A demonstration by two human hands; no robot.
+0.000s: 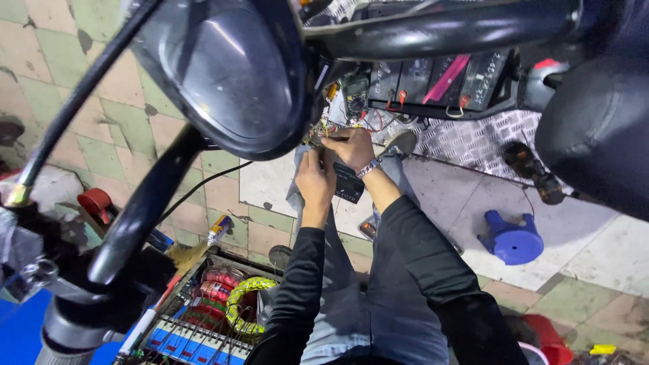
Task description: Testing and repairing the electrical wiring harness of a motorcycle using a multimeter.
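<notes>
Up close, both hands work at a wire bundle under the scooter's front.
Right hand (pixel 351 145) pinches the coloured wires (pixel 323 128), just above; left hand (pixel 315 181) sits lower, against a black box (pixel 348 184), grip unclear.

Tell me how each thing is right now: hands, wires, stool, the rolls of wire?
Left hand: closed on a black box.
Right hand: fingers pinching the wires.
Blue stool: standing on the floor.
Wire coils: rolled up in a tray.
Battery bay: open, uncovered.
</notes>
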